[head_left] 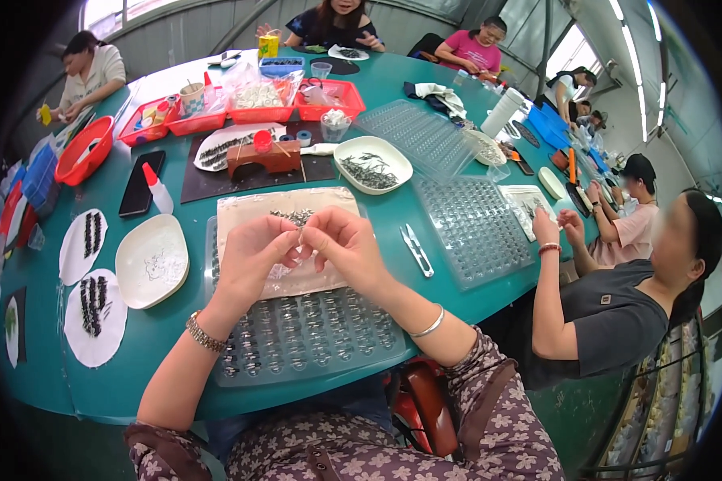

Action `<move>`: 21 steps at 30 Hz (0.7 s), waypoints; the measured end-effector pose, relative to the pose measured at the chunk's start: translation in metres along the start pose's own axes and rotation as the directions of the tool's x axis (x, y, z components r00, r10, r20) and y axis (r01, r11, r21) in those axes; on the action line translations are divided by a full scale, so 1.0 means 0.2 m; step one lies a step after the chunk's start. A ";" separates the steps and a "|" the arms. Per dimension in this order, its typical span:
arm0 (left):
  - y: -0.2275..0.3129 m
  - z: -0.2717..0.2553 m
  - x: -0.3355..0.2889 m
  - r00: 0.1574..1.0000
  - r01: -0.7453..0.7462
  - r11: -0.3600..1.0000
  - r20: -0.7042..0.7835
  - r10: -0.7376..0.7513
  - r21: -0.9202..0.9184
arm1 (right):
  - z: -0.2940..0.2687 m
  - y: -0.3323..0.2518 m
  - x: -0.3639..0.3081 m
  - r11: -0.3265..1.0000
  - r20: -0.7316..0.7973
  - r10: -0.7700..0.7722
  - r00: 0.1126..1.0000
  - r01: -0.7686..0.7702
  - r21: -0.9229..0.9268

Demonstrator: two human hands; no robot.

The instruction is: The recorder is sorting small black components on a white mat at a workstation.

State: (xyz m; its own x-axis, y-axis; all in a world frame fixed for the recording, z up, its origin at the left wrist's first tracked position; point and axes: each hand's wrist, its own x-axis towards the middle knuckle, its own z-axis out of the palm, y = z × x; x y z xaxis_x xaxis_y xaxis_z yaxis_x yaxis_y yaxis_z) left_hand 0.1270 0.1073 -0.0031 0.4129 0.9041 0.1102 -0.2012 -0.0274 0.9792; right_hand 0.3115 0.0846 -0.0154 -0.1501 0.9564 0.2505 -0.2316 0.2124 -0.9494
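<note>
My left hand (257, 255) and my right hand (346, 250) meet fingertip to fingertip over a beige sheet (237, 210). Both are closed in a pinch on something too small to make out. A little heap of dark metallic bits (293, 215) lies on the sheet just beyond my fingers. Under the sheet is a clear plastic tray (317, 341) with rows of cells, many holding small shiny pieces. Right of my hands lie metal tweezers (416, 250). A cream dish (152, 260) with small white bits stands to the left; another dish (353, 148) with dark slivers is farther back.
A glue bottle (158, 192) with a red cap, a black phone (141, 186) and white ovals (96, 337) with dark rows lie left. Red baskets (196, 123) stand behind. A second celled tray (477, 228) is right, near a person (602, 305) working beside me.
</note>
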 end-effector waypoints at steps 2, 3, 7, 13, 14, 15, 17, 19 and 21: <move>0.01 -0.02 0.01 1.000 -0.006 0.998 -0.026 0.008 0.065 | 0.01 -0.03 0.01 0.997 -0.005 -0.041 0.999 0.040 -0.067; 0.01 -0.03 0.01 0.999 -0.008 0.995 -0.039 0.012 0.097 | 0.00 -0.05 0.01 0.986 -0.018 -0.093 0.996 0.089 -0.143; -0.03 -0.09 -0.02 1.000 -0.024 0.993 -0.009 0.025 0.119 | 0.02 -0.05 0.01 0.975 0.021 -0.102 0.995 0.104 -0.197; -0.04 -0.12 -0.04 0.999 -0.032 0.995 0.028 0.030 0.097 | 0.05 -0.02 -0.01 0.955 0.029 -0.110 0.994 0.114 -0.275; -0.04 -0.12 -0.04 0.999 -0.031 0.995 0.025 0.028 0.095 | 0.05 -0.01 -0.01 0.955 0.031 -0.107 0.994 0.111 -0.274; -0.04 -0.12 -0.04 0.999 -0.037 0.994 0.027 0.034 0.107 | 0.05 -0.01 -0.01 0.954 0.033 -0.101 0.994 0.107 -0.280; -0.05 -0.12 -0.04 0.998 -0.050 0.990 0.031 0.046 0.131 | 0.05 -0.01 -0.01 0.951 0.038 -0.090 0.995 0.098 -0.292; -0.05 -0.12 -0.04 0.998 -0.056 0.988 0.034 0.052 0.143 | 0.05 -0.01 -0.02 0.950 0.040 -0.085 0.996 0.093 -0.299; -0.05 -0.11 -0.05 0.998 -0.059 0.986 0.031 0.055 0.156 | 0.05 0.00 -0.02 0.954 0.028 -0.085 0.996 0.089 -0.286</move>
State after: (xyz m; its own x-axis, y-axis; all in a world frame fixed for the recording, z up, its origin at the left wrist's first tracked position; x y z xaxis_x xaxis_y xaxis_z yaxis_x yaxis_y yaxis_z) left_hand 0.1053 0.1089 -0.0179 0.4287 0.8876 0.1688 -0.0846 -0.1466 0.9856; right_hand 0.3030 0.0790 -0.0146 -0.1571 0.9288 0.3355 0.0408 0.3455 -0.9375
